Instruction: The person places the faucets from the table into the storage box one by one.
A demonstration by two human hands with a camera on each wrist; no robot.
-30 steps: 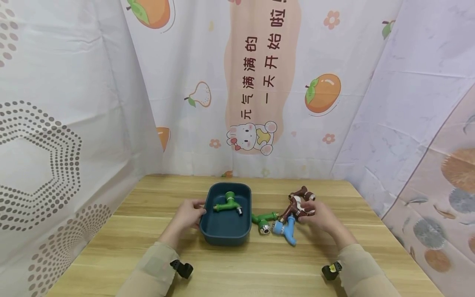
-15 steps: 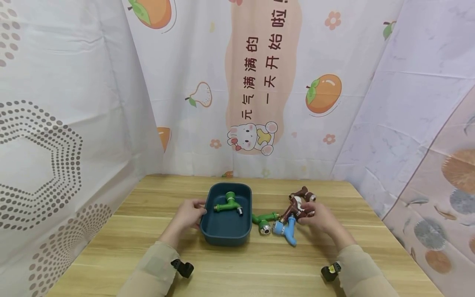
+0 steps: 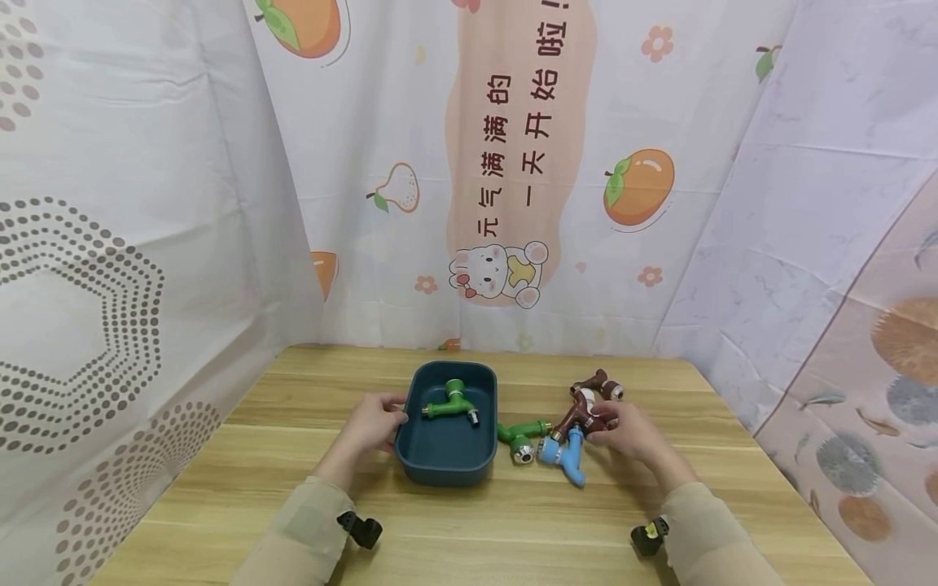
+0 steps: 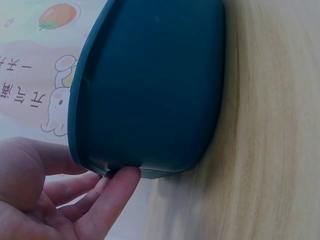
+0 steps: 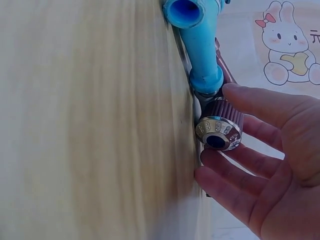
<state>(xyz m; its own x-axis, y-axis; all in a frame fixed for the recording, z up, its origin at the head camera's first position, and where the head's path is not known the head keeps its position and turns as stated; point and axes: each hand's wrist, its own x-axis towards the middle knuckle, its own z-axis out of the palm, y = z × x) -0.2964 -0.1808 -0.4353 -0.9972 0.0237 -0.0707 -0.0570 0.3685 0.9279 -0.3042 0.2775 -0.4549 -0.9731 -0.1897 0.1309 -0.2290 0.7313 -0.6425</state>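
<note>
Brown faucet (image 3: 589, 404) lies on table; teal tub (image 3: 445, 452) holds green faucet (image 3: 449, 401).

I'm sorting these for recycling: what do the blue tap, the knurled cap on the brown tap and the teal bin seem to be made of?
Blue tap: looks like moulded plastic, smooth with a dull sheen and uniform colour.
Knurled cap: likely chromed metal or plated plastic; mirror-bright ring, ribbed brown collar.
Teal bin: probably plastic, matte, with rounded moulded corners and a thin rim.
</note>
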